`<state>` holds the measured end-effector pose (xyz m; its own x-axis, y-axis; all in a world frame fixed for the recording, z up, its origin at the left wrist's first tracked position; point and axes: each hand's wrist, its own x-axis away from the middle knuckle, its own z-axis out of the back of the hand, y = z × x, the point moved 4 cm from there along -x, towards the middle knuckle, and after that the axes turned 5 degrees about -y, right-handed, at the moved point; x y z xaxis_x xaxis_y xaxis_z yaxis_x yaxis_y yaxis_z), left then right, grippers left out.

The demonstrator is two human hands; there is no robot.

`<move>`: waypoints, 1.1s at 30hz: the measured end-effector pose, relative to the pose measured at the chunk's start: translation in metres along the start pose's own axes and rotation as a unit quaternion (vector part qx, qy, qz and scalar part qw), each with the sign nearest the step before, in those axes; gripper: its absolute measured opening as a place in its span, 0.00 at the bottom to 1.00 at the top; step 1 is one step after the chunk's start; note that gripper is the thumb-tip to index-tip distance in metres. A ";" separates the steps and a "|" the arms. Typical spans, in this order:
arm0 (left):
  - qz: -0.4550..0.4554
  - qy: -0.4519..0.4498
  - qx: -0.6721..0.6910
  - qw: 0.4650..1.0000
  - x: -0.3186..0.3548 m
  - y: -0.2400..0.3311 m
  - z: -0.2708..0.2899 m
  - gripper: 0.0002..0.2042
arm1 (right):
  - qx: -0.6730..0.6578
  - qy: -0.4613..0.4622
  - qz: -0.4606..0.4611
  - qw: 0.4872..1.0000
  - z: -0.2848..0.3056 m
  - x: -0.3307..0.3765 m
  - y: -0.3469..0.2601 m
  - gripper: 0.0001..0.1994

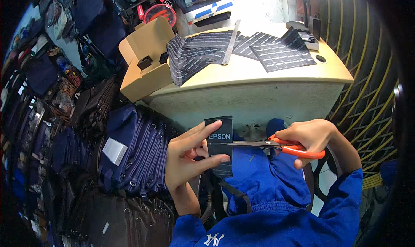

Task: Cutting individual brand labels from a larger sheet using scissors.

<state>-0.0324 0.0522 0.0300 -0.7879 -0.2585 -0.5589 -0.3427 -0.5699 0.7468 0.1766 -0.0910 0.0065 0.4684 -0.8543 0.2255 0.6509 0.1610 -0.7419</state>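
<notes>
My left hand (188,158) pinches a narrow strip of black printed labels (219,145), held upright in front of me below the table edge. My right hand (312,138) grips orange-handled scissors (276,145). Their blades point left and meet the strip near its middle. Both sleeves are blue. On the beige table (259,74) behind lie several sheets of black label material (281,54) and a metal ruler (231,43).
An open cardboard box (145,63) sits at the table's left end. Stacks of dark blue zippered bags (138,149) and black bags fill the left side. A yellow metal grille (367,74) curves along the right.
</notes>
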 end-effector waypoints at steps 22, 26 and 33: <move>0.006 -0.041 0.016 0.999 0.002 -0.006 0.000 0.32 | -0.022 -0.032 0.060 0.997 -0.007 -0.008 0.003 0.40; 0.010 -0.051 -0.004 0.999 0.002 -0.006 0.000 0.33 | -0.020 -0.021 0.073 0.997 -0.007 -0.010 0.002 0.39; 0.013 -0.053 -0.013 0.998 0.001 -0.005 -0.001 0.33 | -0.026 -0.028 0.070 0.997 -0.007 -0.012 0.003 0.39</move>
<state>-0.0312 0.0535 0.0253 -0.8462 -0.1911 -0.4974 -0.3089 -0.5845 0.7503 0.1693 -0.0838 -0.0030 0.5854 -0.7964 0.1518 0.5465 0.2494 -0.7995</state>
